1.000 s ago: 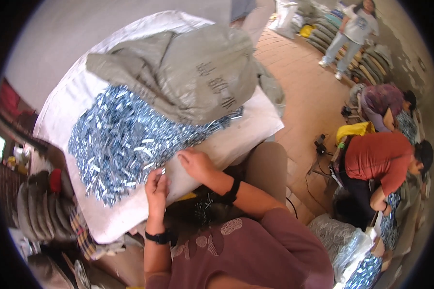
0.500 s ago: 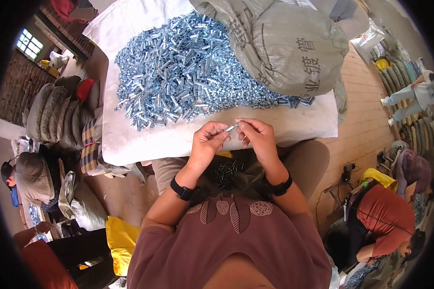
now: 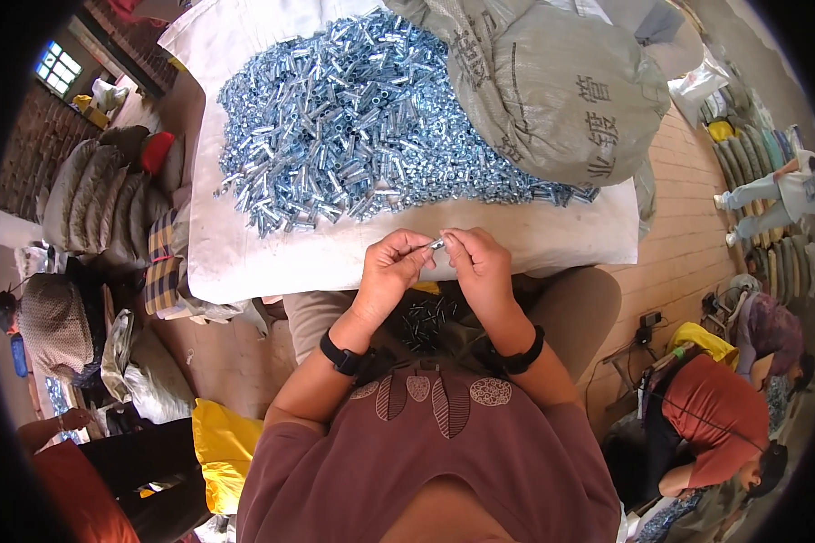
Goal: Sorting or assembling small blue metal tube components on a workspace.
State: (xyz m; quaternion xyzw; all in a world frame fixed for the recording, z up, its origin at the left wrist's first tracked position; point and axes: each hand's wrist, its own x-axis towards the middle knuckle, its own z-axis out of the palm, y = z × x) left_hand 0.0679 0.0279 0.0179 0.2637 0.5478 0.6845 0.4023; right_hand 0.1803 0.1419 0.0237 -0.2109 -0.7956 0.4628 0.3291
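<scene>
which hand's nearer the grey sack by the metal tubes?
Right. The right hand is apart from the grey sack, toward the body and to its left; the left hand is farther left.

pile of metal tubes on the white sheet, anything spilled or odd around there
Nothing is clearly spilled: the visible pile of metal tubes lies within the white sheet, the grey sack slumped at its right. Only the slim pieces below the sheet's near edge stand out; whether dropped or placed, I cannot tell.

Workshop: metal tube pile point(image 3: 335, 127) on surface point(image 3: 244, 262); stacked sacks point(image 3: 86, 199) + brick wall point(image 3: 25, 149) L of surface, bent co-workers point(image 3: 715, 407) R of it.
</scene>
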